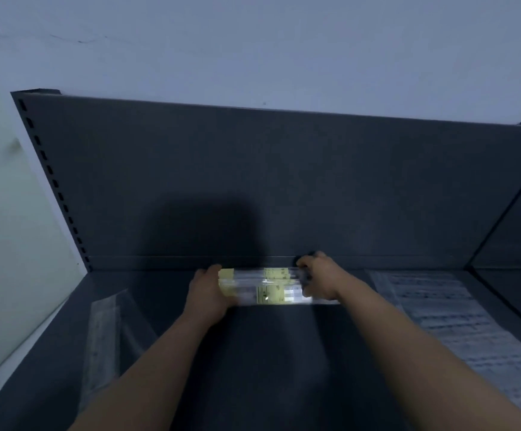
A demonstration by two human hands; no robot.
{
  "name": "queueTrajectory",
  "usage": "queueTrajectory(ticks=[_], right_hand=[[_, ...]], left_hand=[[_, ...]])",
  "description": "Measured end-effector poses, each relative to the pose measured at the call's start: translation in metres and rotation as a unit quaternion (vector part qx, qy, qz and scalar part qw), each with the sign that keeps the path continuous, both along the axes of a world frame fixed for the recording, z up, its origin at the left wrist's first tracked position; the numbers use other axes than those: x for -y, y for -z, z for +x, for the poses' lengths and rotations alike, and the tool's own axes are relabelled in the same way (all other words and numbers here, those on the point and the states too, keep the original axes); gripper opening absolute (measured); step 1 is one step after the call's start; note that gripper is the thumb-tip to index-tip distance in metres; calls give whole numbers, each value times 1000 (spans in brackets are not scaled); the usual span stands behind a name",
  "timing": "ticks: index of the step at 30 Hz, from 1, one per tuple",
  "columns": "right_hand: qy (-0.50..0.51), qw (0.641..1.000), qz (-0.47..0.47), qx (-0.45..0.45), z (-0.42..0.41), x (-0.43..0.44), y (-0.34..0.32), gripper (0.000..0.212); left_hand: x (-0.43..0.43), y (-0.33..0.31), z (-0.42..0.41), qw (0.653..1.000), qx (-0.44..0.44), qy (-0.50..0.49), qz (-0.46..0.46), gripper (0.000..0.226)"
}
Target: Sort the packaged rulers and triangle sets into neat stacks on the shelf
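1. At the rear centre of the shelf: ruler packs held crosswise, near the back panel.
2. Left hand and right hand each grip one end, fingers curled round it.
3. Best: press ends inward evenly, square edges, lay flat.

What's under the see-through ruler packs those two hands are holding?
Only the dark shelf shows under the ruler packs. The left hand and right hand cover both ends, and blur hides whether the packs touch the shelf.
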State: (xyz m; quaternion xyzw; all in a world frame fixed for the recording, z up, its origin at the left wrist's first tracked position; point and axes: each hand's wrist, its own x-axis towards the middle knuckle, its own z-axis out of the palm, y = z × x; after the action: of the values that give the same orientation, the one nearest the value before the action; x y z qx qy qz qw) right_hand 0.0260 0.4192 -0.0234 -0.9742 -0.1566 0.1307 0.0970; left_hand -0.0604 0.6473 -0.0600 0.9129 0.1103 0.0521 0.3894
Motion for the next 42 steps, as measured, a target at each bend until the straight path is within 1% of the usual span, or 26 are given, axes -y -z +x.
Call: queueTrajectory(ticks=[1, 2, 4, 5, 6, 7, 10, 12, 14, 16, 17, 19, 20, 21, 22, 23, 24, 25, 26, 27, 29, 31, 33, 35, 38, 42], right_hand=[[-5, 1000, -10, -12, 6, 1, -1, 72], [-14, 999, -30, -25, 11, 1, -1, 75], [-28, 996, -60, -57, 21, 2, -4, 65], [-33, 994, -68, -75, 24, 2, -5, 57], [-39, 993, -72, -86, 26, 2, -6, 51], [-45, 991, -79, -94, 28, 2, -7, 53], [-43, 988, -76, -130, 30, 3, -8, 72], [-40, 987, -75, -136, 30, 3, -9, 77], [-41, 987, -90, -130, 26, 3, -10, 79], [-40, 987, -77, -137, 21, 4, -10, 81], [-41, 987, -62, -142, 17, 4, -10, 79], [-51, 988, -36, -140, 11, 5, -9, 64], [-57, 989, -21, -132, 7, 5, -7, 55], [-56, 991, -7, -125, 3, 5, -5, 50], [-53, 991, 14, -123, -2, 4, -2, 49], [-46, 991, 33, -123, -7, 2, 1, 50], [-43, 991, 49, -118, -11, -1, 4, 53], [-43, 992, 54, -106, -16, -5, 6, 56], [-42, 994, 55, -86, -21, -9, 8, 58], [-38, 996, 54, -65, -25, -15, 10, 58], [-32, 998, 49, -33, -34, -28, 10, 56], [-36, 998, 46, -21, -42, -41, 11, 56], [-39, 998, 48, -16, -48, -54, 14, 56], [-38, 998, 46, -12, -53, -66, 14, 56], [-26, 999, 44, -6, -62, -83, 14, 58], [-40, 998, 43, 4, -73, -102, 13, 56]], left_hand=[[-1, -1, 4, 1000, -25, -11, 16, 73], [-2, -3, 7, 997, -59, -22, 37, 80], [-4, -7, 14, 990, -117, -28, 72, 96], [-4, -9, 18, 989, -130, -23, 63, 98], [-3, -11, 20, 990, -134, -14, 36, 97], [-2, -13, 22, 991, -132, -5, 5, 95], [2, -12, 22, 992, -112, 5, -61, 76], [2, -7, 19, 993, -91, -3, -81, 64], [0, -1, 16, 993, -76, -14, -87, 61], [-1, 3, 11, 994, -64, -23, -89, 58], [-1, 3, 9, 994, -60, -27, -87, 58], [-1, 2, 2, 995, -60, -35, -75, 60], [-3, 1, -3, 995, -65, -38, -63, 63], [-5, 0, -9, 996, -71, -41, -26, 66], [-9, -2, -17, 994, -81, -50, 46, 69], [-14, -4, -27, 984, -90, -67, 138, 73], [-20, -6, -38, 965, -101, -92, 223, 79], [-27, -6, -49, 947, -121, -119, 275, 86], [-33, -6, -60, 932, -151, -147, 294, 91], [-39, -5, -72, 922, -189, -172, 291, 94], [-49, -2, -89, 910, -271, -201, 243, 93], [-57, 1, -98, 914, -302, -197, 187, 83], [-69, 6, -102, 925, -285, -173, 184, 68], [-86, 11, -105, 932, -261, -136, 212, 59], [-119, 17, -108, 937, -231, -92, 246, 57], [-158, 19, -109, 941, -211, -54, 260, 60]])
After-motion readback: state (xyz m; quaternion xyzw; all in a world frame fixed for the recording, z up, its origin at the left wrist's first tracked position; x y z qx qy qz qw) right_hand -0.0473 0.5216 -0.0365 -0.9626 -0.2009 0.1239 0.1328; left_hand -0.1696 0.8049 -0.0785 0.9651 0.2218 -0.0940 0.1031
